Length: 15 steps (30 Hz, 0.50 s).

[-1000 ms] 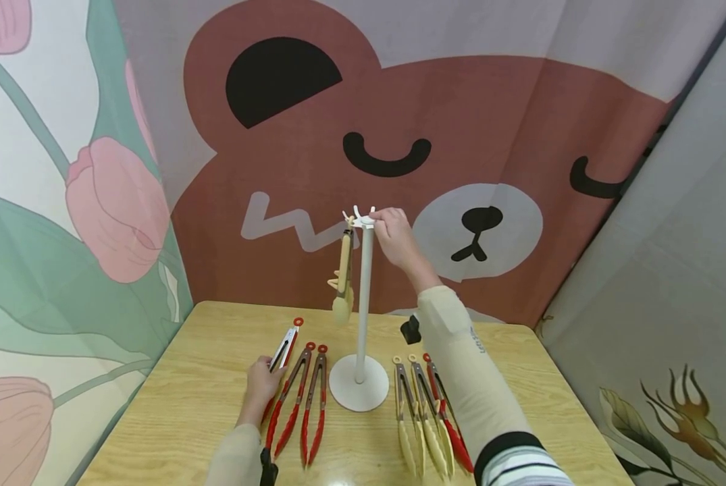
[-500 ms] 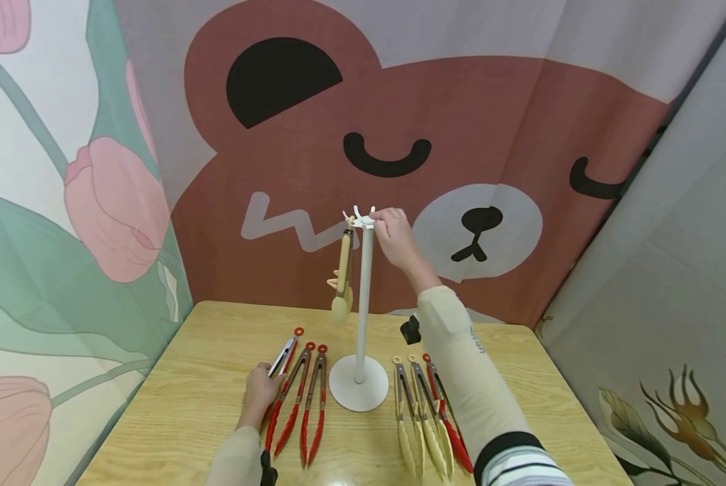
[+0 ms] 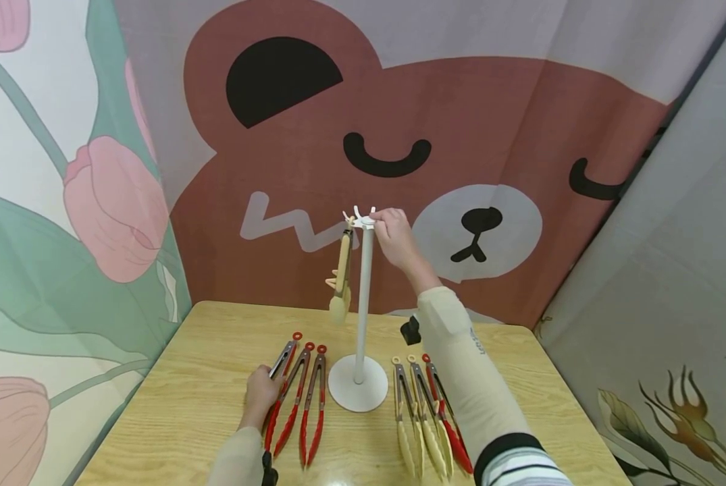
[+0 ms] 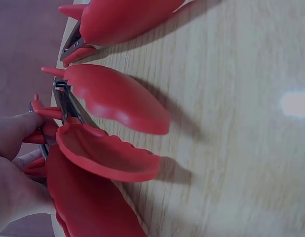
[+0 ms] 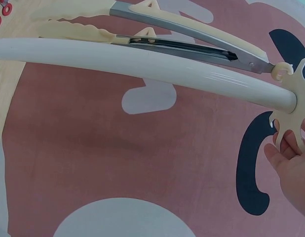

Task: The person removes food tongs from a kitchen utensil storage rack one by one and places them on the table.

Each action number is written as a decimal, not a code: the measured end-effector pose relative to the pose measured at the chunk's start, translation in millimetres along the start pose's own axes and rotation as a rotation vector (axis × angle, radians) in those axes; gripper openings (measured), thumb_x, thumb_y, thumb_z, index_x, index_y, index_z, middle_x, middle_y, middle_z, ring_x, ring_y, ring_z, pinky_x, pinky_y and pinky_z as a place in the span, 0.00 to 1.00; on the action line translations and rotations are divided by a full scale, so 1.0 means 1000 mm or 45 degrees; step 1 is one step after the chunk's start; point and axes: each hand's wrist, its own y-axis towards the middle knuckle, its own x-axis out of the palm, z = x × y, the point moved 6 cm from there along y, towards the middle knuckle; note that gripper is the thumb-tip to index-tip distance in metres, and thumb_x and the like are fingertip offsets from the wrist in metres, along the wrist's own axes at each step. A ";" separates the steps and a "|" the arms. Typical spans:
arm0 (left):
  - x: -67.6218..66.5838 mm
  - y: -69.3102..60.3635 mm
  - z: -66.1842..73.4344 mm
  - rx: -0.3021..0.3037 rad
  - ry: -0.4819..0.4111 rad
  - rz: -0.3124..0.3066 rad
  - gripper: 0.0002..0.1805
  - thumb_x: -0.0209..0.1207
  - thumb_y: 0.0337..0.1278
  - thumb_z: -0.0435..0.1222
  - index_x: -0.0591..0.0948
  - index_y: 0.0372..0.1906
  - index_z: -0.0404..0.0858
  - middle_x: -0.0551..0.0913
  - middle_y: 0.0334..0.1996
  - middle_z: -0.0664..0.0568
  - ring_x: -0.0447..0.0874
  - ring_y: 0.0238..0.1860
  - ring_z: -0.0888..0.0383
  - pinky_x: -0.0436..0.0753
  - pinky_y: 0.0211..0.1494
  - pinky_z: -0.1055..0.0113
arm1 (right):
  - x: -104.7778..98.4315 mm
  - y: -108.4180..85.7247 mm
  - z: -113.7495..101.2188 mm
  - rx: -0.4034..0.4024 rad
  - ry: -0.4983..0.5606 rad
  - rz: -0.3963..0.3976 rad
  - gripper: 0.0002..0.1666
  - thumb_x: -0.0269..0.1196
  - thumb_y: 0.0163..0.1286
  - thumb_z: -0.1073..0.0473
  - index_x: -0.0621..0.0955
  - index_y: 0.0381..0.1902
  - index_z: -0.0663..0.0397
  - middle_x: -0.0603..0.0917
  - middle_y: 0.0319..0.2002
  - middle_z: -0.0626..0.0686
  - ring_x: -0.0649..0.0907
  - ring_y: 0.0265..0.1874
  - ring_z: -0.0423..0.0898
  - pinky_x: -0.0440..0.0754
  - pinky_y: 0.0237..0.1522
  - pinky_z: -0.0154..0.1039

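My left hand (image 3: pixel 262 393) holds the leftmost red-tipped tongs (image 3: pixel 288 352) by the metal arms, low over the table. In the left wrist view, the thumb and fingers of that hand (image 4: pixel 19 173) grip the tongs (image 4: pixel 88 197) behind the red scalloped head. My right hand (image 3: pixel 396 236) pinches a hook on the white hook top (image 3: pixel 363 221) of the stand. A cream tongs (image 3: pixel 342 270) hangs by its ring from another hook, beside the white pole (image 5: pixel 142 69). The right wrist view shows the fingers of my right hand (image 5: pixel 295 177) curled round a hook.
Two more red tongs (image 3: pixel 302 359) lie between my left hand and the stand's round base (image 3: pixel 359 398). Right of it lie two cream tongs (image 3: pixel 399 370) and one red tongs (image 3: pixel 431 371), under my right forearm. A curtain hangs behind the wooden table (image 3: pixel 174 378).
My left hand has lowered the red tongs, bringing its ring nearer to me, level with the other tongs. My right hand has stayed on the hook top. The hanging cream tongs has swung slightly left.
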 end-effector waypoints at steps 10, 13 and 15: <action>0.002 -0.001 -0.003 -0.051 0.015 -0.048 0.21 0.61 0.47 0.33 0.71 0.40 0.19 0.76 0.29 0.34 0.74 0.29 0.45 0.74 0.32 0.53 | -0.001 -0.001 0.000 -0.013 0.002 0.005 0.19 0.41 0.65 0.65 0.77 0.43 0.68 0.77 0.44 0.60 0.68 0.48 0.53 0.63 0.52 0.45; 0.003 -0.001 -0.005 -0.056 0.021 -0.057 0.22 0.62 0.47 0.34 0.71 0.41 0.19 0.75 0.29 0.33 0.74 0.29 0.45 0.74 0.31 0.53 | -0.001 -0.001 -0.001 -0.017 0.002 0.011 0.19 0.41 0.64 0.65 0.77 0.43 0.68 0.77 0.43 0.60 0.69 0.48 0.53 0.64 0.52 0.45; 0.004 0.000 -0.006 -0.059 0.023 -0.065 0.22 0.62 0.48 0.34 0.71 0.41 0.19 0.75 0.30 0.33 0.74 0.29 0.45 0.74 0.31 0.54 | -0.001 -0.001 0.000 -0.022 0.001 0.015 0.19 0.41 0.64 0.65 0.77 0.43 0.68 0.77 0.43 0.60 0.69 0.48 0.53 0.64 0.52 0.45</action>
